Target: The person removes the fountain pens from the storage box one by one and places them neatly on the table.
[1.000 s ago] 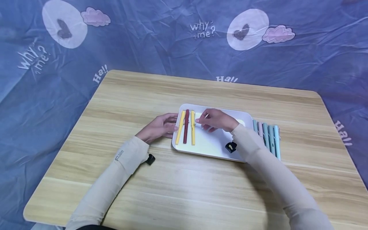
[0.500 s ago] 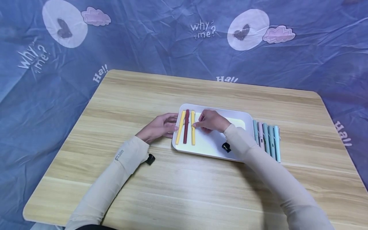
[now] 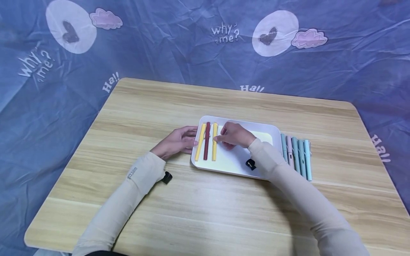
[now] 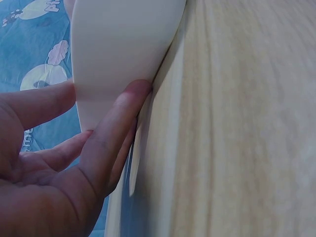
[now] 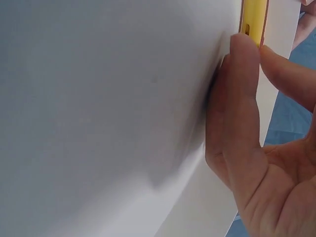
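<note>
A white tray [image 3: 230, 164] lies on the wooden table with a yellow pen [image 3: 200, 142], a dark red pen [image 3: 207, 142] and a second yellow pen [image 3: 214, 153] side by side at its left end. My right hand [image 3: 236, 135] pinches the second yellow pen near its middle; in the right wrist view thumb and finger close on this yellow pen [image 5: 255, 19] from both sides. My left hand [image 3: 176, 142] holds the tray's left end. In the left wrist view, thumb and fingers span the tray wall [image 4: 118, 54], from rim to base.
Several capped pens [image 3: 296, 156], teal, pink and light blue, lie in a row on the table [image 3: 205, 213] just right of the tray. Part of that row is behind my right sleeve [image 3: 288, 177]. A blue printed cloth [image 3: 179, 46] hangs behind the table.
My right hand has shifted slightly left and now has its thumb on the second yellow pen, pinching it. The left hand and the tray have stayed in place.
</note>
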### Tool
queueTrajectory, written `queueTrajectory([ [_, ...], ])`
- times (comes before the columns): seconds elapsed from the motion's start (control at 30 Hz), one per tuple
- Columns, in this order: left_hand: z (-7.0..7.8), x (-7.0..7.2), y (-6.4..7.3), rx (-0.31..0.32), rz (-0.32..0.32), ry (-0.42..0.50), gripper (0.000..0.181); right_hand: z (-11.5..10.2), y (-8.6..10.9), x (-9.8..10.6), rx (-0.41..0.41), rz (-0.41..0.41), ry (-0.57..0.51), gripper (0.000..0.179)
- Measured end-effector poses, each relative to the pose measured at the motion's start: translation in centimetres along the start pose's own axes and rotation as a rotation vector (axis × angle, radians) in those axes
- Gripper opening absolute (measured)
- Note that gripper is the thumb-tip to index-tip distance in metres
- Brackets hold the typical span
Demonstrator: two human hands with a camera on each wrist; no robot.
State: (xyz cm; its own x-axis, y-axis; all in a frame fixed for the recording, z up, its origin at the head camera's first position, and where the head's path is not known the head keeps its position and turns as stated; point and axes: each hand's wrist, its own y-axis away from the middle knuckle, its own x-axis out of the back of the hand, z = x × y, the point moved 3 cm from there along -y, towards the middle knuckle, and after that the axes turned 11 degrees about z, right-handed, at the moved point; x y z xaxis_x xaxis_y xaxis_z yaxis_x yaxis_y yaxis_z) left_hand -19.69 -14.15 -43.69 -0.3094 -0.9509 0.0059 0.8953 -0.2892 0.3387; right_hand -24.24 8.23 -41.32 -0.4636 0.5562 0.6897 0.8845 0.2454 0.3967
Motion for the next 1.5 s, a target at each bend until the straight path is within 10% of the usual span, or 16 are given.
queueTrajectory([
  [1.03, -0.2, -0.2, -0.3, 0.0, -0.007, 0.0, 0.069, 0.8, 0.3, 0.5, -0.033, 0.021, -0.04, 0.023],
  [1.5, -0.1, 0.0, -0.1, 0.003, -0.004, 0.009, 0.069, 1.1, 2.7, 4.2, -0.002, 0.044, -0.194, 0.023],
])
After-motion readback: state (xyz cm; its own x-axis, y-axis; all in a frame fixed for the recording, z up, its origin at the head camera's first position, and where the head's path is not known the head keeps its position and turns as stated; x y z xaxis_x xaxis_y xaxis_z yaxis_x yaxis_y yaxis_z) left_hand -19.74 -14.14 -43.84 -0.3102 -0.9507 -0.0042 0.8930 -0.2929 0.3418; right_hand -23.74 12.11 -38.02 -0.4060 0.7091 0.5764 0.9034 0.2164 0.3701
